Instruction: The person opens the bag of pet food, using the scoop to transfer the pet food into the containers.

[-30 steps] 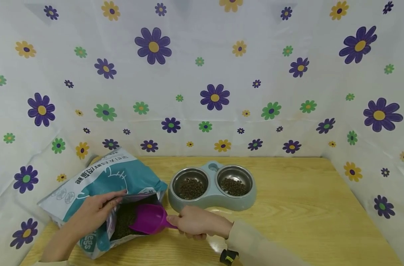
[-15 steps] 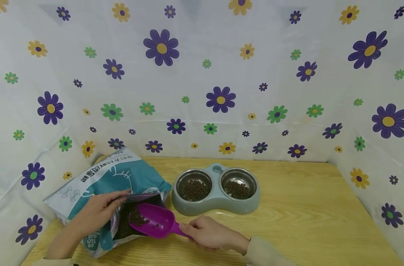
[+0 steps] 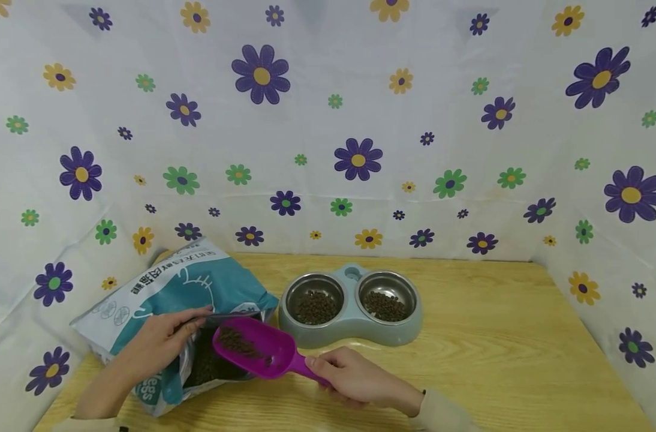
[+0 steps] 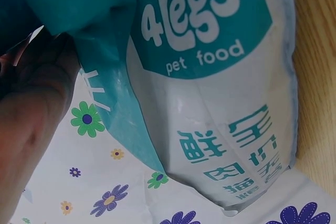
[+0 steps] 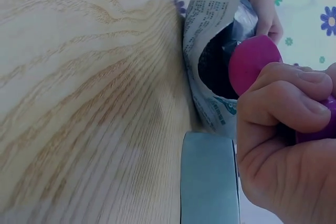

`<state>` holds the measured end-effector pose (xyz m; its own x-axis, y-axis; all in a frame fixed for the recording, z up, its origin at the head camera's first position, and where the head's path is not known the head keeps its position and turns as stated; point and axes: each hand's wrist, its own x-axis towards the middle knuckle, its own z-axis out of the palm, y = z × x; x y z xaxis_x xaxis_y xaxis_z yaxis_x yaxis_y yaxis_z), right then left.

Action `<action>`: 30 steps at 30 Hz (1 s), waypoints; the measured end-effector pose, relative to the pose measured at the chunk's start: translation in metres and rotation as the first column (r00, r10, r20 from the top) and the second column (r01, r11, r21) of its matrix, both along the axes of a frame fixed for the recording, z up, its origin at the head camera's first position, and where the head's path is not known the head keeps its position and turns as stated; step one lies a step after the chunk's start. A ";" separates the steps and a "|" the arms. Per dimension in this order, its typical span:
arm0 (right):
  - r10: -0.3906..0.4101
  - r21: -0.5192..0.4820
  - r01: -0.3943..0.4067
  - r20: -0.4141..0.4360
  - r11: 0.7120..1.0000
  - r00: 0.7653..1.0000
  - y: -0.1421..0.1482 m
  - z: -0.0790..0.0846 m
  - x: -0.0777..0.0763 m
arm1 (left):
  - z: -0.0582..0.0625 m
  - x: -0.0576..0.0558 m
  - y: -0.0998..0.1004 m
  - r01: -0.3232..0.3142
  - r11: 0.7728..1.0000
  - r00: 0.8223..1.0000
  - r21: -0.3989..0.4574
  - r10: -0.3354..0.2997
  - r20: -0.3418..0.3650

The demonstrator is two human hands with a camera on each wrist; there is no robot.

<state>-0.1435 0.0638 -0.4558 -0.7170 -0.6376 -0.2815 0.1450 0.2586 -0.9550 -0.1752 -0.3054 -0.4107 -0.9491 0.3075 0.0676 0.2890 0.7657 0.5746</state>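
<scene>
scoop handle [image 3: 301,365]: right hand [image 3: 357,378] covers part | bag [image 3: 225,285] interior: dark, perhaps pellets [image 3: 205,365]

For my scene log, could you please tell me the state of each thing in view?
Bag, open at the mouth
Scoop, partly filled with kibble
Left bowl, partly filled with kibble
Right bowl, partly filled with kibble
Bowl stand, upright, holding both bowls
Left hand, holding the bag at its mouth
Right hand, gripping the scoop

On your wood-grain table [image 3: 495,336], a 4Legs pet food bag [image 3: 228,285] lies at left, a pale-blue double-bowl feeder [image 3: 355,334] just right of it.
</scene>
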 end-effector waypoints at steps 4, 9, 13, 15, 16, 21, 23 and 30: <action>0.009 -0.028 -0.009 0.000 1.000 1.000 0.005 0.002 -0.001 | 0.002 -0.001 0.000 -0.004 1.000 1.000 -0.007 0.004 -0.007; 0.016 -0.052 -0.017 -0.024 0.998 1.000 0.012 0.002 -0.001 | 0.001 -0.001 0.000 -0.005 1.000 1.000 -0.011 0.005 -0.018; 0.023 -0.076 -0.024 -0.009 0.997 1.000 0.022 0.006 -0.001 | 0.000 -0.001 0.000 -0.008 1.000 1.000 -0.011 0.008 -0.010; 0.026 -0.084 -0.026 -0.003 0.996 1.000 0.029 0.010 -0.002 | -0.001 -0.001 0.001 -0.009 1.000 1.000 -0.011 0.009 -0.010; 0.026 -0.084 -0.026 -0.003 0.996 1.000 0.033 0.012 -0.002 | -0.001 -0.001 0.001 -0.010 1.000 1.000 -0.010 0.010 -0.008; 0.020 -0.063 -0.021 -0.012 0.998 1.000 0.056 0.024 -0.004 | -0.002 -0.001 0.000 -0.007 1.000 1.000 -0.007 0.007 0.000; 0.016 -0.050 -0.017 -0.013 0.999 1.000 0.068 0.029 -0.005 | -0.002 -0.001 -0.001 -0.006 1.000 1.000 -0.011 0.006 0.007; -0.048 0.053 0.051 -0.048 0.997 0.998 0.119 0.046 -0.010 | -0.003 -0.001 0.000 -0.016 1.000 1.000 -0.013 0.016 0.004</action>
<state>-0.1537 0.1823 -0.4100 -0.7606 -0.5857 -0.2801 0.1142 0.3040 -0.9458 -0.1763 -0.3054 -0.4138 -0.9543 0.2927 0.0597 0.2739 0.7779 0.5656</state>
